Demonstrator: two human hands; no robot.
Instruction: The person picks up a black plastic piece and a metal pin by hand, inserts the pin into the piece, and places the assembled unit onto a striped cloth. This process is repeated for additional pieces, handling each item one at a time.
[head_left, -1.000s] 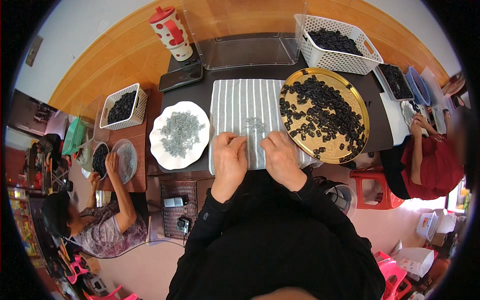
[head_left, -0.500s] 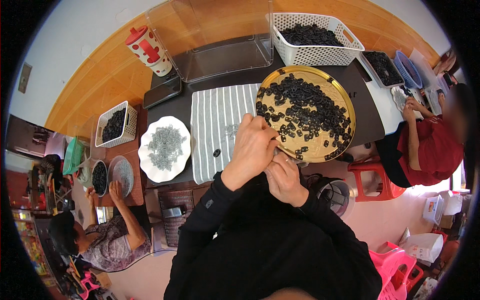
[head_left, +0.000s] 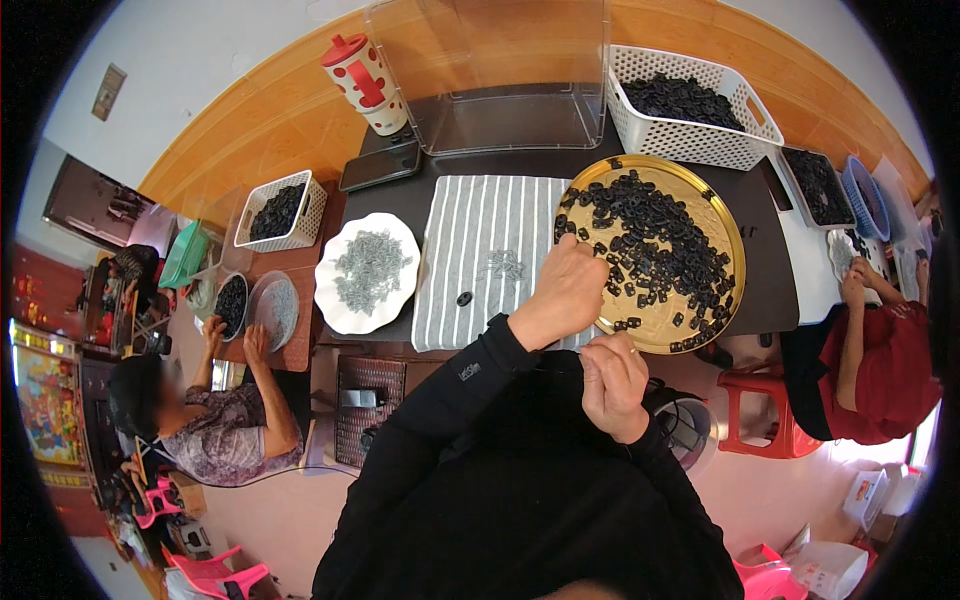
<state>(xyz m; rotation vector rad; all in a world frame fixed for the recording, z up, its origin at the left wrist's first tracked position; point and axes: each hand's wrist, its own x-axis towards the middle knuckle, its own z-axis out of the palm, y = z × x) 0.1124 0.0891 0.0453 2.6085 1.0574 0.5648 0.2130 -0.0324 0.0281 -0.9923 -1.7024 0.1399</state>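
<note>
My left hand (head_left: 565, 292) reaches forward to the near left rim of a round golden tray (head_left: 739, 262) heaped with small black ring-like parts (head_left: 655, 245). Its fingers curl down over the parts, and what they grip is hidden. My right hand (head_left: 612, 385) is drawn back near my chest, below the tray, with its fingertips pinched together. A grey striped cloth (head_left: 470, 215) lies left of the tray. On the cloth are a little cluster of grey metal pieces (head_left: 505, 265) and one loose black part (head_left: 464, 298).
A white plate of grey metal pieces (head_left: 367, 270) sits left of the cloth. Behind are a clear plastic box (head_left: 500, 80), a white basket of black parts (head_left: 690, 110), a red-and-white cup (head_left: 365, 82) and a dark phone (head_left: 380, 165). Other people work at the left (head_left: 215, 425) and the right (head_left: 880, 345).
Both hands left the striped cloth. My left hand crossed to the golden tray's near rim, and my right hand pulled back toward my chest. The view shifted right.
</note>
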